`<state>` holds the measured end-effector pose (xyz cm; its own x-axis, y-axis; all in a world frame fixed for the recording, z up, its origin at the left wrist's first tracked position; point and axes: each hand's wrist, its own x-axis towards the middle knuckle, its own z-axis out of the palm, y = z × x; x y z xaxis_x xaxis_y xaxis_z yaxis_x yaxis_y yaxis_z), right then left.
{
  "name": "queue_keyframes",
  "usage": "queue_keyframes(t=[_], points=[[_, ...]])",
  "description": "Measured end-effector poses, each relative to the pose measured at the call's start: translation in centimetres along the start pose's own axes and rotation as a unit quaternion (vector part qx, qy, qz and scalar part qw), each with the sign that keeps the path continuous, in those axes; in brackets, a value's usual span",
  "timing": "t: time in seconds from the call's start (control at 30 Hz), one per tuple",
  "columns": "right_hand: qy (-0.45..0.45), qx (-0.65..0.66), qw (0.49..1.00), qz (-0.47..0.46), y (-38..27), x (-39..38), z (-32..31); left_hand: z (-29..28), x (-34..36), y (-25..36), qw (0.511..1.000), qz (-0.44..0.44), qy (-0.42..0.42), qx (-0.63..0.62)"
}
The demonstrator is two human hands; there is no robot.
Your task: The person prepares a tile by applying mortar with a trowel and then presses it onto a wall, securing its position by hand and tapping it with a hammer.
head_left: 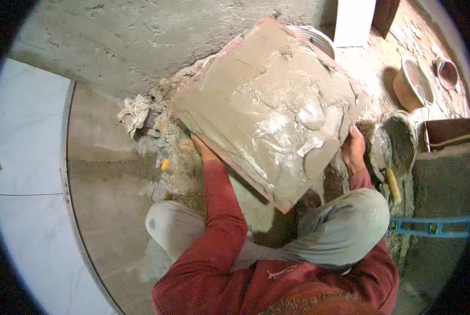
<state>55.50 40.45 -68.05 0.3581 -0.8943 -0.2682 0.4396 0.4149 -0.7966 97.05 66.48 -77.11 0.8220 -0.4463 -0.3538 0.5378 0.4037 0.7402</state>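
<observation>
A large square tile (245,105) is held up in front of me, its upward face spread with wet grey mortar and its reddish edge showing at the rim. My left hand (203,150) grips the tile's left edge, with the fingers partly hidden under it. At the right corner my right hand (354,149) holds the opposite edge, thumb up along the side. Beside my right hand stands a mortar-smeared pan (408,137), and a yellow handle (393,185) sticks out of it; the tool's other end is not clear.
A blue spirit level (437,227) lies at the right. Farther off stand a bucket (412,86) and a smaller pot (447,73). Crumpled paper (134,114) and rubble lie left of the tile. White marbled tiles (28,142) cover the far left; a rough plastered wall (114,42) rises ahead.
</observation>
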Motion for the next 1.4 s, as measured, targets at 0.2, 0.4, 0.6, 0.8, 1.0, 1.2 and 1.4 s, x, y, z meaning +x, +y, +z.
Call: queue_keyframes(t=[0.2,0.4,0.6,0.8,1.0,1.2,1.4], points=[[-0.005,-0.001,0.999,0.040,-0.4,0.7,0.1,1.2,3.9,0.3,0.993,0.041,-0.084,-0.075],[0.046,0.049,0.994,0.085,-1.0,0.9,2.3,9.7,8.1,6.6,0.943,0.064,-0.259,-0.201],[0.030,0.016,0.995,0.089,-2.9,0.2,3.8,15.8,9.8,10.5,0.911,0.054,-0.334,-0.235],[0.129,-0.179,0.974,0.058,-9.7,0.6,5.0,16.9,5.6,12.8,0.933,0.023,-0.279,-0.228],[0.128,-0.274,0.950,0.081,-20.3,-3.1,12.1,17.3,-2.3,18.1,0.954,0.027,-0.195,-0.224],[0.138,-0.274,0.947,0.095,-28.5,-12.2,20.6,18.4,-10.7,30.1,0.958,0.116,-0.129,-0.229],[-0.038,-0.301,0.945,0.123,-36.4,-16.1,26.0,28.3,-22.1,48.7,0.949,0.276,-0.125,-0.091]])
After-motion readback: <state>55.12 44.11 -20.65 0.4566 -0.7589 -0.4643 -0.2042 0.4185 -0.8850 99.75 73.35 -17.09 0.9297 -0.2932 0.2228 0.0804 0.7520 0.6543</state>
